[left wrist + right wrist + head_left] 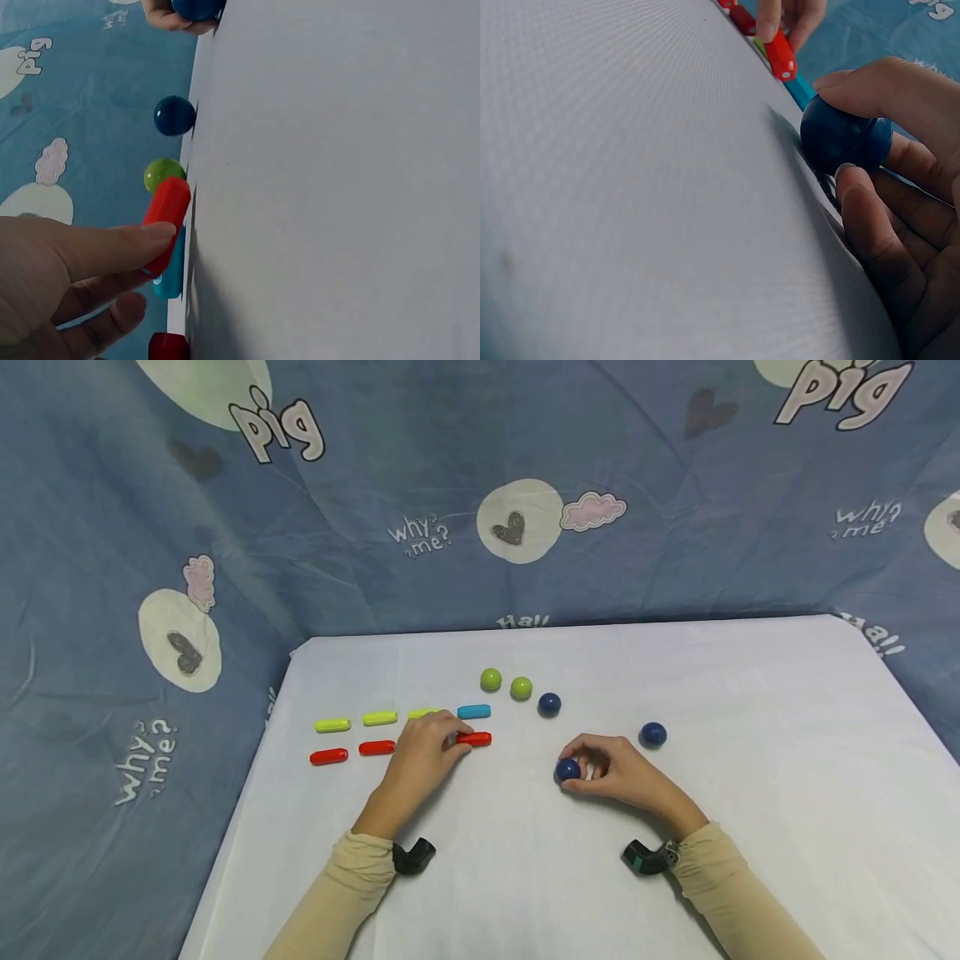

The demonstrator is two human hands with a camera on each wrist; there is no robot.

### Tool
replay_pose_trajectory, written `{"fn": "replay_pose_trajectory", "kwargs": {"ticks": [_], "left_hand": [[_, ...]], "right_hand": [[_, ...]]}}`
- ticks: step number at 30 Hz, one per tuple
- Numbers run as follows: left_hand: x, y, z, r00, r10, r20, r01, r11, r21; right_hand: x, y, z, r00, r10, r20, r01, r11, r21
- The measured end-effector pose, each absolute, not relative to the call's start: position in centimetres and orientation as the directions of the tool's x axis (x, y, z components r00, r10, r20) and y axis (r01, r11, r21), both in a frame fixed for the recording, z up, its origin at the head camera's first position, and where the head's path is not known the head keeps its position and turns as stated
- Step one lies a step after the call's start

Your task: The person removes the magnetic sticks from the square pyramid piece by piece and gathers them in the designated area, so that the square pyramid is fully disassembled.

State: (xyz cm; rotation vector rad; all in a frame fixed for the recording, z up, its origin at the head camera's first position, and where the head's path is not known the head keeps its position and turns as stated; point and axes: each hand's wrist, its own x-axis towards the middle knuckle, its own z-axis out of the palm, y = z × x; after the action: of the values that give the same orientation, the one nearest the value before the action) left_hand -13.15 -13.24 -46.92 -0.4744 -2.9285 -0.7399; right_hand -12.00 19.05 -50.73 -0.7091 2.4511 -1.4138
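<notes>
The left hand [422, 750] is resting on the desk [750, 827] with its fingers laid over a red stick [475, 739], the fingertips [154, 232] pressing on its near end while the far end is sticking out past them. Just beyond that hand a blue stick [474, 711] is lying, and a yellow-green stick [422, 713] is peeking out from behind the knuckles. Further to that hand's outer side, two more yellow-green sticks [379, 718] and two more red sticks [377, 747] are lying in two rows.

The right hand [611, 770] is curling its fingers around a dark blue ball [567, 769], pinching it against the desk between thumb and fingertips. A second dark blue ball [653, 734] is sitting just beyond that hand, a third [549, 703] farther out between the two hands, and two green balls [521, 687] beyond it.
</notes>
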Motion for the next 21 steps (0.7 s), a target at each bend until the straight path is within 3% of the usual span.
{"fn": "replay_pose_trajectory", "kwargs": {"ticks": [21], "left_hand": [[-13.44, -13.59, -47.10, -0.956, 0.267, 0.118, 0.292, 0.855, 0.428]], "right_hand": [[-12.03, 19.16, -50.66, -0.858, -0.512, 0.037, -0.290, 0.424, -0.858]]}}
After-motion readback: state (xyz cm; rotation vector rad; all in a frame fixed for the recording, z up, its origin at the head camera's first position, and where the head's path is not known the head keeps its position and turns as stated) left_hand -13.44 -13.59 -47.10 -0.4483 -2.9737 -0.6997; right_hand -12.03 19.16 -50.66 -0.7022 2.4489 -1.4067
